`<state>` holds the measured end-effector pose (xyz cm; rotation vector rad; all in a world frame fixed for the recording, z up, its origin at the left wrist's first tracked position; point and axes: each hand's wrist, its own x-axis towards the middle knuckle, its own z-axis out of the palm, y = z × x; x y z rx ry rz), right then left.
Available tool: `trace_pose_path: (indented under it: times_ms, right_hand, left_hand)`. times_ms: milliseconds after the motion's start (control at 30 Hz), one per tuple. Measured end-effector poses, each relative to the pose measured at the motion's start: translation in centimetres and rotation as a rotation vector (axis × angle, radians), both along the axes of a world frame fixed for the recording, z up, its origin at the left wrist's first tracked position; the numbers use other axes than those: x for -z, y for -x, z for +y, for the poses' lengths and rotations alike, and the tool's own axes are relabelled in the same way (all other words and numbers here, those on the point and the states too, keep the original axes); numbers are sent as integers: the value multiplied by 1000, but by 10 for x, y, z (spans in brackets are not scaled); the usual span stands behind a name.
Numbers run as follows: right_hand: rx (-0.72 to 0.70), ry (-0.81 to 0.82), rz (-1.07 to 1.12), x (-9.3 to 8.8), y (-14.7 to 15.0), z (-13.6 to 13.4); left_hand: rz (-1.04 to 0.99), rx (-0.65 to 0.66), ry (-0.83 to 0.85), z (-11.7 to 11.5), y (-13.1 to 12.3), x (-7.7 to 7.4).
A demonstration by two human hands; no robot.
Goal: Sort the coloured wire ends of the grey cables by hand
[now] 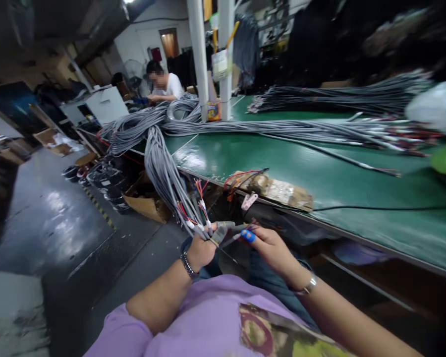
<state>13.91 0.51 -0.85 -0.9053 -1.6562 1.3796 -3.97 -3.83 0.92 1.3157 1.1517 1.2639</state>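
My left hand [202, 252], with grey coverings on its fingers, is closed around grey cables below the table edge. Stripped cable ends [188, 218] with red, white and dark wires stick up beside it. These belong to a thick grey cable bundle [161, 163] that hangs over the edge from the tabletop. To the right, my right hand [273, 248] has blue tape on its thumb and pinches the end of a grey cable [231, 241]. Its fingers partly hide that tip, where thin dark wires seem to show.
On the green table [230, 153] lie long grey cables [282, 128] and a darker bundle [338, 94]. A taped wooden block [282, 192] and a pink clip [250, 201] sit at the edge. Beneath is a cardboard box [144, 201]. A co-worker [173, 85] sits behind.
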Motion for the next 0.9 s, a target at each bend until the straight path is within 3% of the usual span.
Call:
trace_pose_path:
  times_ms: [67,233,333,533,667,900]
  right_hand:
    - [2,56,65,-5,5,1]
    - [223,247,255,1,6,5]
    - [209,347,323,7,6,6]
    - [120,258,249,-2,8,13]
    - [114,159,196,-7,10,15]
    - [206,303,255,5,10,10]
  left_hand:
    - [9,60,40,8,-13,-1]
    - [123,54,139,14,-19,13]
    - [135,42,152,14,-17,18]
    - [148,78,147,21,-20,11]
    - [133,28,140,25,-23,11]
    - [-116,-83,217,31,-21,23]
